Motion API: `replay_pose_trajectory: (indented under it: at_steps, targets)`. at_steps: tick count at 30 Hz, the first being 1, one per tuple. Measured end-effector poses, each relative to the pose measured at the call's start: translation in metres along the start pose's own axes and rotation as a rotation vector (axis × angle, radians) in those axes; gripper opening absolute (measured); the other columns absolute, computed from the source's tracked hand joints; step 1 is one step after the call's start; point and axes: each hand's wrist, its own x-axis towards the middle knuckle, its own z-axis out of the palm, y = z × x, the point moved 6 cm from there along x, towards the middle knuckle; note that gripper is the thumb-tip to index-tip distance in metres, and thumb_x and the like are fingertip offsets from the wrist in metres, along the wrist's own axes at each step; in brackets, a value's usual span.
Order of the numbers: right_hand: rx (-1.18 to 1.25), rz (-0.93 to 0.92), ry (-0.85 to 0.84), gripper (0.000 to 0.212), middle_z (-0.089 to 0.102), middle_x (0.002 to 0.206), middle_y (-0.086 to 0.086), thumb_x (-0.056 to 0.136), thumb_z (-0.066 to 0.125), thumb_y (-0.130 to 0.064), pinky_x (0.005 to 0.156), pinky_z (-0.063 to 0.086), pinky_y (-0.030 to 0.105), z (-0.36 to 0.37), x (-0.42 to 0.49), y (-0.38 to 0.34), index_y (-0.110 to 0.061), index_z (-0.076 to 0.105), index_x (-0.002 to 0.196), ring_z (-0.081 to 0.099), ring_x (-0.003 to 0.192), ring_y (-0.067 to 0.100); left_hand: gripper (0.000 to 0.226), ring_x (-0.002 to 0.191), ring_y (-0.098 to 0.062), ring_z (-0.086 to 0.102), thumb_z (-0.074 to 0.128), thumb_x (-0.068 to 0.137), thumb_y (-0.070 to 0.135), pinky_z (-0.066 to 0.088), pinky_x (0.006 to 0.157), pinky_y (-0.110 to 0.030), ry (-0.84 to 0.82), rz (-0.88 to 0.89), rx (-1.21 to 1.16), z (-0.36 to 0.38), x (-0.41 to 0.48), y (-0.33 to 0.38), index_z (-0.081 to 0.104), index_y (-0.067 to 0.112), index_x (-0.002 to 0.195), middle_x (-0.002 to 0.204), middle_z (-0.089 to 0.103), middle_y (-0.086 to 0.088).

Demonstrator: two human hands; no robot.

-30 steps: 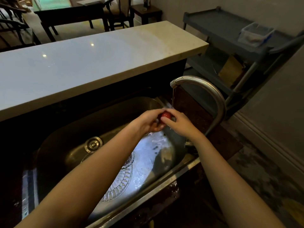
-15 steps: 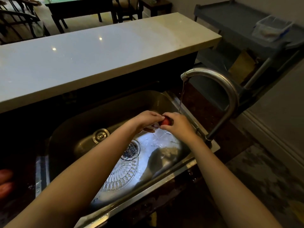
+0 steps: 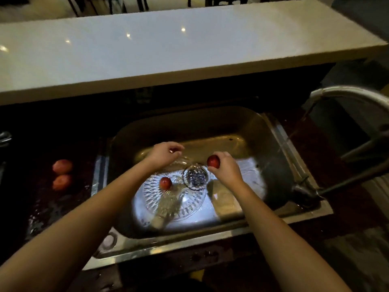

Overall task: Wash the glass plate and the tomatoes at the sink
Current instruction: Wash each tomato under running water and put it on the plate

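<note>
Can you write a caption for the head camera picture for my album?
Right hand holds a tomato over the sink; another tomato sits on the glass plate.

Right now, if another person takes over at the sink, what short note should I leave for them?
The right hand grips one tomato above the sink.
The left hand hovers with curled fingers; I cannot tell if it holds anything.
A second tomato lies on the glass plate, which is in the sink bottom.
Two more tomatoes wait on the wet counter to the left.
Done: unclear. Left: probably those two tomatoes, then taking out the plate.
</note>
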Motion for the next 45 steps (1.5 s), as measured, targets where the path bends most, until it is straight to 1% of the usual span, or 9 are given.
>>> replay_pose_trajectory:
  at_steps: [10,12,17,22,25,29,33,38,45]
  targets:
    - [-0.053,-0.069,-0.294,0.053,0.047,0.134,0.014,0.081,0.068,-0.017,0.102,0.037,0.035,0.112,0.034,-0.036,-0.009,0.047,0.129,0.046,0.123,0.03,0.04,0.105,-0.039,0.064,0.049,0.079,0.026,0.049,0.09,-0.051,0.202,0.146,0.635,-0.037,-0.108,-0.123,0.07,0.007,0.107,0.114,0.067,-0.022]
    - [-0.115,-0.101,-0.389,0.055,0.046,0.138,0.014,0.082,0.066,-0.016,0.109,0.034,0.039,0.164,0.047,-0.058,-0.009,0.044,0.133,0.042,0.127,0.03,0.043,0.115,-0.042,0.057,0.052,0.078,0.024,0.043,0.095,-0.054,0.182,0.023,0.657,-0.039,-0.122,-0.168,0.066,0.006,0.114,0.124,0.06,-0.024]
    - [-0.177,-0.031,-0.359,0.055,0.051,0.133,0.014,0.08,0.066,-0.005,0.108,0.037,0.047,0.172,0.059,-0.043,-0.011,0.047,0.131,0.046,0.124,0.032,0.055,0.135,-0.036,0.036,0.038,0.087,0.032,0.031,0.11,-0.048,0.234,0.013,0.658,-0.033,-0.122,-0.175,0.048,0.004,0.134,0.144,0.042,-0.02]
    - [-0.31,-0.077,-0.427,0.048,0.054,0.13,0.014,0.086,0.061,-0.015,0.105,0.039,0.047,0.175,0.062,-0.054,-0.01,0.046,0.131,0.044,0.124,0.033,0.058,0.141,-0.032,0.023,0.034,0.09,0.031,0.026,0.115,-0.046,0.269,-0.033,0.549,-0.031,-0.123,-0.182,0.035,0.002,0.141,0.15,0.031,-0.017]
    - [-0.24,-0.241,-0.396,0.043,0.06,0.121,0.015,0.09,0.056,-0.021,0.097,0.045,0.042,0.164,0.066,-0.11,-0.011,0.047,0.13,0.054,0.112,0.031,0.057,0.14,-0.034,0.026,0.039,0.089,0.027,0.028,0.113,-0.049,0.282,-0.015,0.527,-0.032,-0.123,-0.181,0.038,-0.002,0.139,0.149,0.033,-0.019]
    - [-0.036,-0.674,-0.335,0.042,0.057,0.129,0.009,0.088,0.058,-0.02,0.101,0.034,0.031,0.148,0.055,-0.225,-0.016,0.051,0.13,0.044,0.124,0.026,0.06,0.141,-0.033,0.023,0.046,0.088,0.026,0.027,0.114,-0.048,0.289,-0.01,0.562,-0.031,-0.124,-0.182,0.035,-0.002,0.14,0.15,0.03,-0.019]
    - [-0.047,-0.976,-0.461,0.049,0.051,0.138,0.004,0.088,0.061,-0.026,0.107,0.028,0.032,0.169,0.037,-0.31,-0.018,0.047,0.134,0.04,0.127,0.025,0.061,0.141,-0.033,0.024,0.039,0.088,0.032,0.026,0.114,-0.047,0.277,-0.019,0.623,-0.029,-0.124,-0.184,0.036,-0.001,0.14,0.15,0.03,-0.02]
    - [-0.29,-1.036,-0.725,0.066,0.034,0.15,0.005,0.086,0.062,-0.03,0.113,0.023,0.043,0.227,0.026,-0.349,-0.025,0.03,0.144,0.03,0.137,0.022,0.06,0.142,-0.031,0.024,0.042,0.089,0.033,0.027,0.114,-0.046,0.304,-0.008,0.583,-0.029,-0.122,-0.186,0.037,0.001,0.139,0.15,0.031,-0.019]
    - [-0.317,-1.017,-0.713,0.057,0.046,0.141,0.001,0.082,0.067,-0.029,0.109,0.028,0.043,0.249,0.031,-0.352,-0.026,0.045,0.135,0.036,0.127,0.024,0.06,0.143,-0.029,0.022,0.044,0.089,0.033,0.021,0.117,-0.043,0.346,0.005,0.572,-0.03,-0.123,-0.189,0.038,0.002,0.139,0.151,0.03,-0.017]
